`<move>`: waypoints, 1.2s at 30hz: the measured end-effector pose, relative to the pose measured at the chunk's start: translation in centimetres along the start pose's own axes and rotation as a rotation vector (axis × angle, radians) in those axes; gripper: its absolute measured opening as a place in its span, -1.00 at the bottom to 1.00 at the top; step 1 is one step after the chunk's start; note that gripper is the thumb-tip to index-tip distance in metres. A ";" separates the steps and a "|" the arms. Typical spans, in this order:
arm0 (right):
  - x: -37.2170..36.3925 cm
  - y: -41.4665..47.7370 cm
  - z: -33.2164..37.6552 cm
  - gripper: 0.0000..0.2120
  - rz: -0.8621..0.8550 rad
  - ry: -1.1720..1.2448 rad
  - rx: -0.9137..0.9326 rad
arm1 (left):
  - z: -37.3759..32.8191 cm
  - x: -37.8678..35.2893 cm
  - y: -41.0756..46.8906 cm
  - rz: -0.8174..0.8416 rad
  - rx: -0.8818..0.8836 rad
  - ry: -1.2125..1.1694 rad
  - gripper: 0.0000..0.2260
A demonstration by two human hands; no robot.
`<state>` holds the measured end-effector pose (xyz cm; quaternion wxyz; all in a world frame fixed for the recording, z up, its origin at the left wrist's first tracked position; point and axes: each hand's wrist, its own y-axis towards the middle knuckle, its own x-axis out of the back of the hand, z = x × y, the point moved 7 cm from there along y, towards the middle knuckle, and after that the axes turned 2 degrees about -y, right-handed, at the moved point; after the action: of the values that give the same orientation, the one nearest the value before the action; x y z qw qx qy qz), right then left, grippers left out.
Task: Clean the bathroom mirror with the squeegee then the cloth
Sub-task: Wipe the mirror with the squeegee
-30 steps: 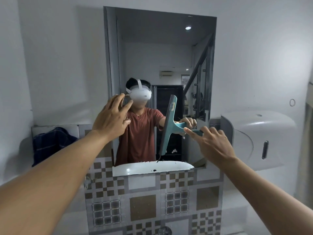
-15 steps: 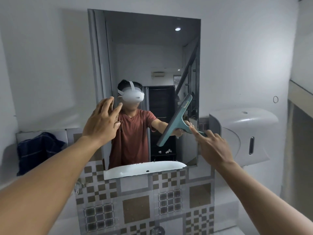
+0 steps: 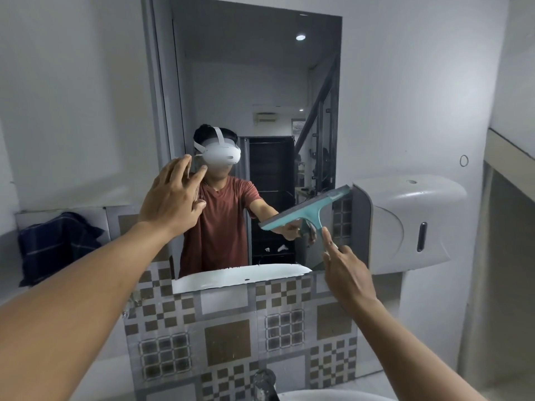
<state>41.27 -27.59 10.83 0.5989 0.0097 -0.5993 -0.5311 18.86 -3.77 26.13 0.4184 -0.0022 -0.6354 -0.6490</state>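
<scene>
The rectangular mirror (image 3: 260, 82) hangs on the white wall above patterned tiles. My right hand (image 3: 344, 270) grips the handle of a teal squeegee (image 3: 307, 211), index finger stretched along it. The blade lies slanted across the mirror's lower right corner, its upper end at the right edge. My left hand (image 3: 170, 198) is raised with fingers spread at the mirror's left edge and holds nothing. A dark blue checked cloth (image 3: 55, 244) lies bunched on the ledge at the left.
A white paper dispenser (image 3: 405, 221) is mounted on the wall right of the mirror, close to the squeegee's tip. A tap (image 3: 265, 384) and the basin rim (image 3: 333, 396) show at the bottom edge. A person wearing a white headset is reflected in the mirror.
The squeegee has swung from nearly upright to a low slant and moved down toward the mirror's lower right corner. My left hand stays raised at the left edge. The view has tilted down.
</scene>
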 end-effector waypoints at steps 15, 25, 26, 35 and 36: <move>-3.7 -2.0 2.6 -0.12 0.149 0.261 -0.007 | 0.5 1.2 0.6 -0.006 -0.050 0.034 -0.36; -6.7 -4.6 6.7 -0.12 0.165 0.544 -0.211 | 1.0 1.5 1.0 -0.004 -0.090 0.070 -0.36; -6.8 -4.6 7.0 -0.12 0.163 0.556 -0.220 | 1.1 1.5 1.0 -0.002 -0.091 0.070 -0.35; -7.7 -5.5 8.1 -0.25 0.159 0.600 -0.270 | 1.1 1.4 1.0 0.007 -0.079 0.063 -0.36; -7.6 -5.7 8.4 -0.26 0.157 0.616 -0.271 | 1.1 1.5 1.1 0.004 -0.079 0.061 -0.36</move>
<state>33.73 -19.91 4.16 0.7866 0.0436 -0.3132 -0.5303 17.93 -3.51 28.00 0.4386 -0.0004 -0.5962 -0.6724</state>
